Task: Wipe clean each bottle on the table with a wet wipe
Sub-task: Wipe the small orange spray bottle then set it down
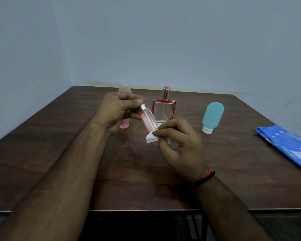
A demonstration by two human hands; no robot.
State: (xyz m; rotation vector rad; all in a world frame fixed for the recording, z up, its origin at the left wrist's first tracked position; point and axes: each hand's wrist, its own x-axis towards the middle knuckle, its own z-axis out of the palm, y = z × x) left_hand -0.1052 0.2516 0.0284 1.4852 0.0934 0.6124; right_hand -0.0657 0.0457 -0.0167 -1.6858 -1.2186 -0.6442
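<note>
1. Fingers of the left hand (pixel 114 110) curl round the capped upper end of a slim pink spray bottle (pixel 149 121), thumb and forefinger pinching just beside its silver cap, so the bottle slants in the air above the middle of the dark wooden table (pixel 59 153).
2. Right hand (pixel 179 145) pinches a white wet wipe (pixel 150 137) against the bottle's lower end, its fingers bent round wipe and bottle together; a red and black band sits on that wrist.
3. Behind the hands, a square clear perfume bottle (pixel 164 108) with red edges and a silver cap stands upright near the far edge.
4. To its right, well apart, a teal squeeze bottle (pixel 211 117) stands on its white cap.
5. Left of the perfume bottle, a small pink bottle (pixel 124 125) is mostly hidden behind the left hand.
6. At the right edge lies a blue wipes pack (pixel 285 145), flat on the table.
</note>
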